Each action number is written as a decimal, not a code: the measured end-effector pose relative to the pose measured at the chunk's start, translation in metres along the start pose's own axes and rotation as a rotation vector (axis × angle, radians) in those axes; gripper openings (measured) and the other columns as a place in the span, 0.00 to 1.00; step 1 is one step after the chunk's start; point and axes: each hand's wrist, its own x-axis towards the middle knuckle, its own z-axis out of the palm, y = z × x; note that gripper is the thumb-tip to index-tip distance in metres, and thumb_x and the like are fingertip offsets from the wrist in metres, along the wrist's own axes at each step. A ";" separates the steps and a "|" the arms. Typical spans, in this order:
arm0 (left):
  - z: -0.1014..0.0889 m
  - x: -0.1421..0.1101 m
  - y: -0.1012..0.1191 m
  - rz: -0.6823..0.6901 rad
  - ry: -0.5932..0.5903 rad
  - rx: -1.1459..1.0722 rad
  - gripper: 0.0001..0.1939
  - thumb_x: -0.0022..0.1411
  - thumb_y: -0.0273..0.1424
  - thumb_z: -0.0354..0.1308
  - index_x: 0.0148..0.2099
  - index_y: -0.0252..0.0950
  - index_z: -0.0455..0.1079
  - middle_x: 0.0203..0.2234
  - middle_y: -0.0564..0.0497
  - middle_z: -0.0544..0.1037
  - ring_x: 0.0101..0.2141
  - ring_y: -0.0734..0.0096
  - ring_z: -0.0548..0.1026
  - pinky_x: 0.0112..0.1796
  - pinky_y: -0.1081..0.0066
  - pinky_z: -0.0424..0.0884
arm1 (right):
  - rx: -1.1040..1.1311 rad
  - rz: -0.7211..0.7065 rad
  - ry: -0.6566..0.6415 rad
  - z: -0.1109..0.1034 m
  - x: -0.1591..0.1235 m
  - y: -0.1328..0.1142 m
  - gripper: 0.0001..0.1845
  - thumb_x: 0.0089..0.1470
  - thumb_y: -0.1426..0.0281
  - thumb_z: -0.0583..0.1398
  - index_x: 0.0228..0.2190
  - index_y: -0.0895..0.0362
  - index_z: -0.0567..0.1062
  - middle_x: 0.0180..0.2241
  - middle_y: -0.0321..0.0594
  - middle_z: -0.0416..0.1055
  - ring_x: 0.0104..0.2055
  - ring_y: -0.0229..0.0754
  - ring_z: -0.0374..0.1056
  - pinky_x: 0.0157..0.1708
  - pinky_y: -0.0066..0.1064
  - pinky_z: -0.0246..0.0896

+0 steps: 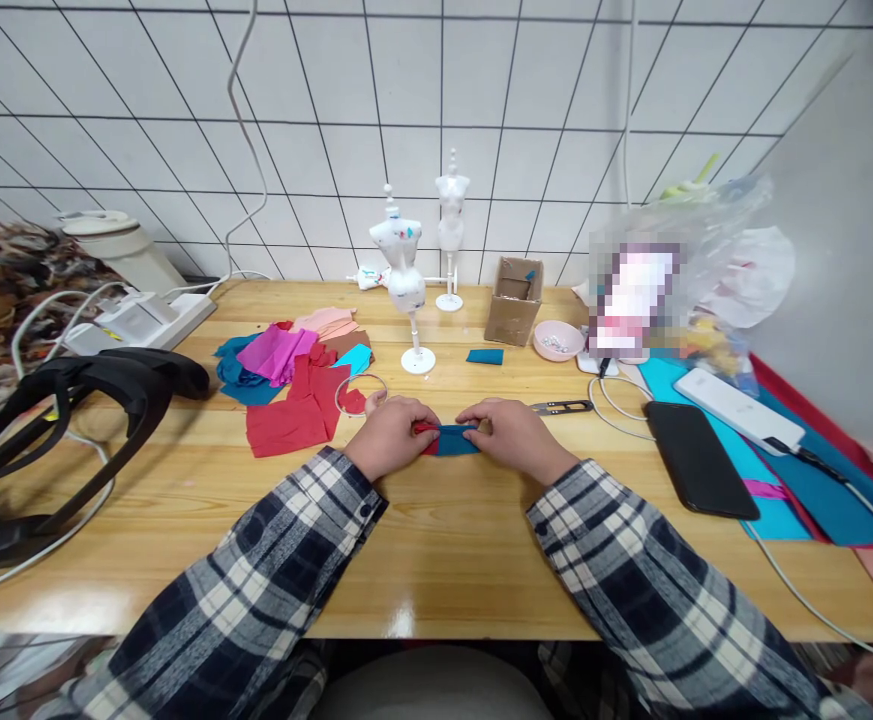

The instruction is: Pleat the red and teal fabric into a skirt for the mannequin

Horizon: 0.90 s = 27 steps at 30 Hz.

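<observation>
Just above the wood surface, my left hand (393, 432) pinches the red end of a small folded blue-and-red strip (452, 440), which looks like cloth or crepe paper. The fingers of my right hand (518, 435) are closed on its blue end, so the strip spans the gap between both hands. Beyond my left hand lies a thin ring (361, 379) beside flat red pieces (293, 425). Thread snips (563, 407) lie just past my right hand. Two small white dress forms (404, 265) stand farther back, near a loose blue piece (485, 356).
A cardboard box (512, 302) and a pink bowl (557, 341) of small bits stand at the back of the table (406, 590). To the right lie a black phone (698, 460), a white power bank (740, 408) and cables. A black headset-like frame (61, 440) and a power strip (143, 318) occupy the left.
</observation>
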 end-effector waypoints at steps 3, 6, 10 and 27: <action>0.001 0.000 -0.001 0.022 0.010 0.017 0.06 0.56 0.33 0.60 0.35 0.41 0.78 0.32 0.50 0.81 0.41 0.59 0.75 0.57 0.47 0.52 | -0.014 0.009 0.012 0.000 0.000 0.000 0.10 0.53 0.70 0.61 0.38 0.51 0.80 0.38 0.36 0.78 0.39 0.40 0.71 0.38 0.30 0.61; 0.002 0.000 -0.002 0.035 0.016 0.028 0.06 0.57 0.33 0.60 0.34 0.41 0.78 0.32 0.50 0.81 0.40 0.59 0.75 0.58 0.47 0.52 | -0.022 0.026 0.019 0.000 0.001 0.000 0.08 0.52 0.71 0.62 0.35 0.51 0.80 0.36 0.35 0.77 0.36 0.39 0.70 0.35 0.29 0.59; 0.001 0.001 -0.004 0.050 0.011 0.029 0.06 0.57 0.33 0.59 0.35 0.42 0.78 0.32 0.50 0.81 0.40 0.59 0.75 0.58 0.44 0.48 | -0.059 0.012 0.000 -0.001 0.000 -0.002 0.10 0.52 0.72 0.61 0.37 0.51 0.78 0.36 0.35 0.76 0.37 0.39 0.69 0.34 0.29 0.57; -0.008 -0.003 0.003 0.210 0.016 0.182 0.09 0.61 0.30 0.54 0.38 0.42 0.76 0.34 0.51 0.80 0.41 0.61 0.74 0.59 0.42 0.40 | -0.197 -0.075 0.000 -0.002 -0.003 -0.003 0.10 0.55 0.72 0.57 0.37 0.52 0.77 0.37 0.37 0.74 0.37 0.39 0.68 0.33 0.29 0.55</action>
